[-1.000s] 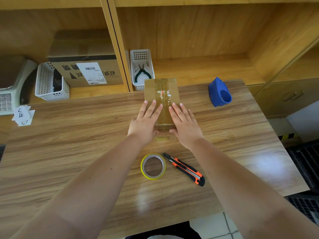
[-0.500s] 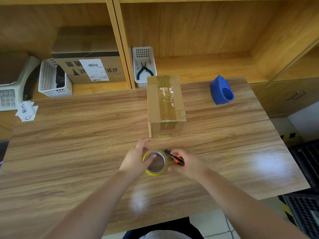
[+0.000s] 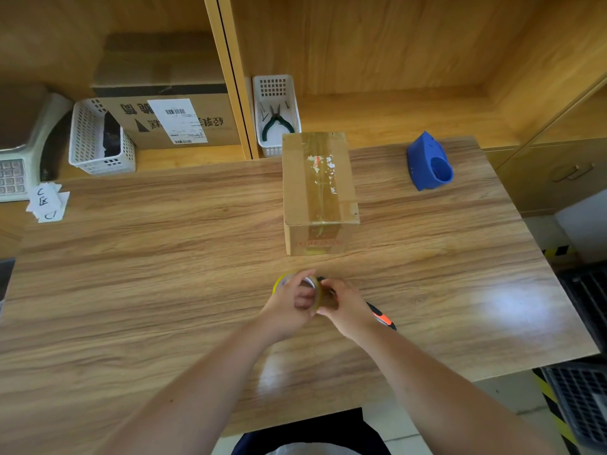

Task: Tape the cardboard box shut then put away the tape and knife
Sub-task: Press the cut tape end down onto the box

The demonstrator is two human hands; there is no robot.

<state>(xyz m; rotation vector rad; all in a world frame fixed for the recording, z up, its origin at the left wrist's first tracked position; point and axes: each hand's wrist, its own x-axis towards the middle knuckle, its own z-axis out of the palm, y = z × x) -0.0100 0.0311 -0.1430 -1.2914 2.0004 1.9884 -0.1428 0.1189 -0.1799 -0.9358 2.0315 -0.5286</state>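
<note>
A small cardboard box (image 3: 318,192) stands closed at the middle of the wooden table (image 3: 164,274), with a strip of clear tape along its top and down its near face. Just in front of it, my left hand (image 3: 289,307) grips a yellow-edged tape roll (image 3: 282,281), tilted up off the table. My right hand (image 3: 345,305) pinches the same roll from the right side. The orange and black utility knife (image 3: 382,318) lies on the table under my right wrist, mostly hidden.
A blue tape dispenser (image 3: 428,162) sits at the table's back right. On the shelf behind stand a white basket with pliers (image 3: 277,113), another white basket (image 3: 98,139), a large labelled carton (image 3: 167,106) and a scale (image 3: 19,149). Paper slips (image 3: 47,201) lie far left.
My hands left the top of the box and came back to the tape roll. The roll has been lifted from lying flat and is now held tilted between both hands.
</note>
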